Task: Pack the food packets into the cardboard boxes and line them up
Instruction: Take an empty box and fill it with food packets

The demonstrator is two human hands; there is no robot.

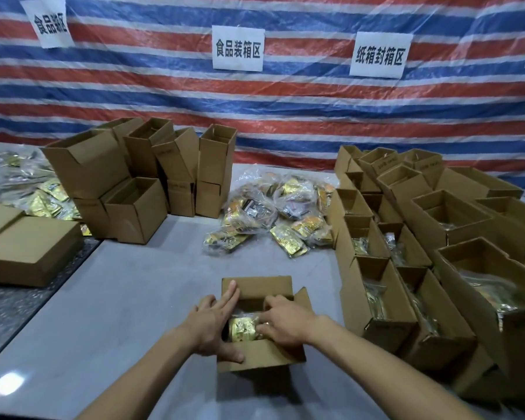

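Note:
A small open cardboard box [262, 356] sits on the grey table just in front of me, its flaps spread. Inside lies a clear bag of gold food packets [240, 327]. My left hand [215, 322] rests on the box's left side, fingers straight along the far flap and thumb on the near flap. My right hand [282, 321] reaches into the box from the right, its fingers curled onto the bag; the fingertips are hidden. A heap of bagged gold packets [270, 212] lies farther back at the centre.
Rows of open boxes [385, 283], several holding packets, fill the right side. Stacked empty boxes [134, 177] stand at the back left, with flat cartons [28, 250] and loose packets [43, 198] at the far left. A striped tarp [285, 110] hangs behind.

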